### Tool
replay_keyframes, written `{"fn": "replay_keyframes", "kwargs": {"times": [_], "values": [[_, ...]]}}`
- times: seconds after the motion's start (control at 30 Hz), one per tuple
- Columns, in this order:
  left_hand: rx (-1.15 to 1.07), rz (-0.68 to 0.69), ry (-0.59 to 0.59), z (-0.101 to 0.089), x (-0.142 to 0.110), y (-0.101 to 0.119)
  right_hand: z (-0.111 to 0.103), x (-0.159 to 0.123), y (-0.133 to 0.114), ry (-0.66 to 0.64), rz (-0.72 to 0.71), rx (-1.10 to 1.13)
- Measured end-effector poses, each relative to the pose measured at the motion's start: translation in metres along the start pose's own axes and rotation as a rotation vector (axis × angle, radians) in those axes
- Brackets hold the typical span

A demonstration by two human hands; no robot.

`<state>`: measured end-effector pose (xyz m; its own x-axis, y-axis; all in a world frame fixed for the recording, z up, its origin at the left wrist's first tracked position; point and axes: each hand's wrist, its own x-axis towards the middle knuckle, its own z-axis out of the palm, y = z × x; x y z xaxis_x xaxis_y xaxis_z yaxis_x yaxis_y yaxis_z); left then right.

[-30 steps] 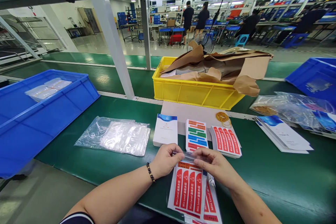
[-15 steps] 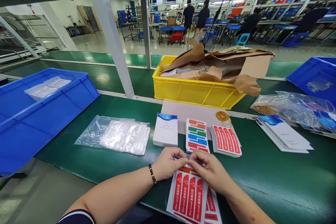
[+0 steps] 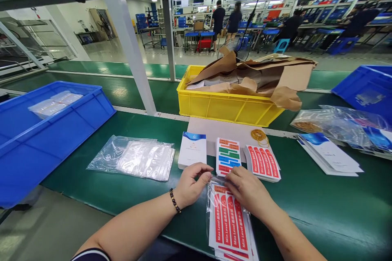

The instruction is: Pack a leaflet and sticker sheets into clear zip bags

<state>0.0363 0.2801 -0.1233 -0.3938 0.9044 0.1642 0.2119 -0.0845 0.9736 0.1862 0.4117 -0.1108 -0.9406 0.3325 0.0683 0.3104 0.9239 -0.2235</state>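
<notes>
A clear bag holding red "Max Level" label sheets (image 3: pixel 230 220) lies on the green belt (image 3: pixel 321 212) in front of me. My left hand (image 3: pixel 190 184), with a bead bracelet at the wrist, is closed and pinches the bag's top left edge. My right hand (image 3: pixel 247 189) lies curled on the bag's top right corner, fingers pressed on it. Just beyond my hands sit a white booklet stack (image 3: pixel 192 150), a stack of multicolour label sheets (image 3: pixel 228 155) and a stack of red label sheets (image 3: pixel 262 162).
A pile of clear bags (image 3: pixel 134 158) lies to the left, beside a blue bin (image 3: pixel 45 130). A yellow bin (image 3: pixel 226 108) stuffed with brown paper stands behind. Rubber bands (image 3: pixel 259 135), more booklets (image 3: pixel 329 155), plastic wrap (image 3: pixel 339 124) and another blue bin (image 3: pixel 364 91) are at the right. People work far behind.
The bagged red label sheets have been laid flatter on the belt and shifted slightly right. Both hands have moved from pinching the bag's top edge together to pressing its two top corners.
</notes>
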Motion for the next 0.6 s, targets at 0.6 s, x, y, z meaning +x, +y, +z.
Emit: {"fn": "replay_keyframes", "kwargs": {"times": [0.6], "values": [[0.643, 0.176, -0.477, 0.0063, 0.0001, 0.001, 0.0018, -0.009, -0.0079, -0.246, 0.186, -0.171]]}}
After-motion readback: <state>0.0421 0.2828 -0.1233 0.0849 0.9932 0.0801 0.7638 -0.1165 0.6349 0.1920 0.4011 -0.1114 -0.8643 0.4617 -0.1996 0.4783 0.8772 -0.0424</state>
